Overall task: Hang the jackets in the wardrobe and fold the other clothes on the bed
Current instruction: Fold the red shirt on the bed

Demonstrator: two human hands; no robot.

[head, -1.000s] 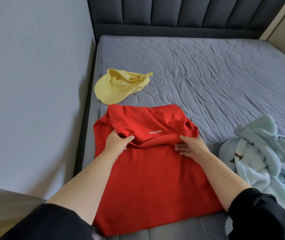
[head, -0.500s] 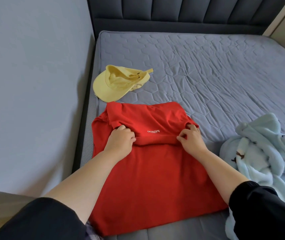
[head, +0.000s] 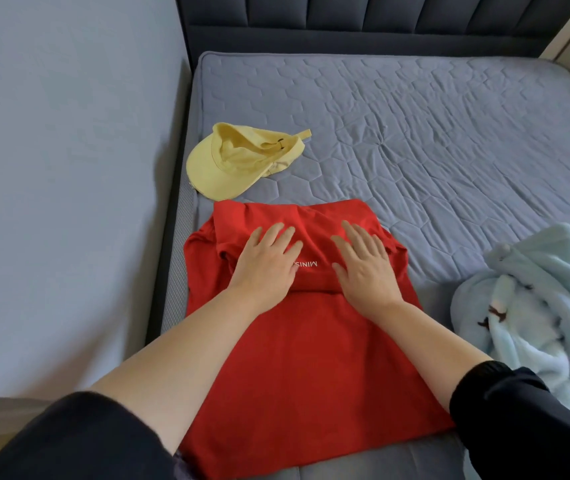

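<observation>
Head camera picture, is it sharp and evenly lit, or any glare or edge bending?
Head view: soft, even light, no glare; the red shirt, left hand and right hand look sharp; wide-angle bending curves the far edge of the mattress.

White upside-down lettering "MINIS" on the folded-over top of the red shirt [head: 311, 358], its end under the left hand [head: 265, 268]

The red shirt [head: 311, 358] lies flat along the near left edge of the bed [head: 449, 150]. Its top part is folded back over the body, with white lettering upside down on the fold. The left hand [head: 266, 265] and right hand [head: 366, 268] press flat on that fold. Just to its right, a pale blue fleece garment [head: 536, 306] with small dark figures lies crumpled and unfolded.
</observation>
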